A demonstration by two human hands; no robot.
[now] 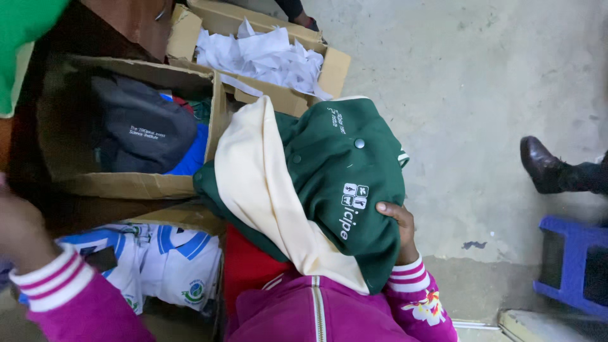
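My right hand (400, 228) grips the lower right edge of a folded dark green jacket (335, 171) with a cream sleeve, snap buttons and white print, held against my lap. My left hand (19, 228) is blurred at the far left edge, raised above white and blue garments (168, 259); whether it holds anything I cannot tell. Both wrists show magenta sleeves with striped cuffs.
An open cardboard box (136, 183) holds dark grey and blue clothing. Behind it, another cardboard box (335, 66) contains white paper scraps. A red cloth (247, 263) lies under the jacket. Another person's dark shoe (538, 164) and a blue plastic stool (570, 266) stand on the concrete floor at right.
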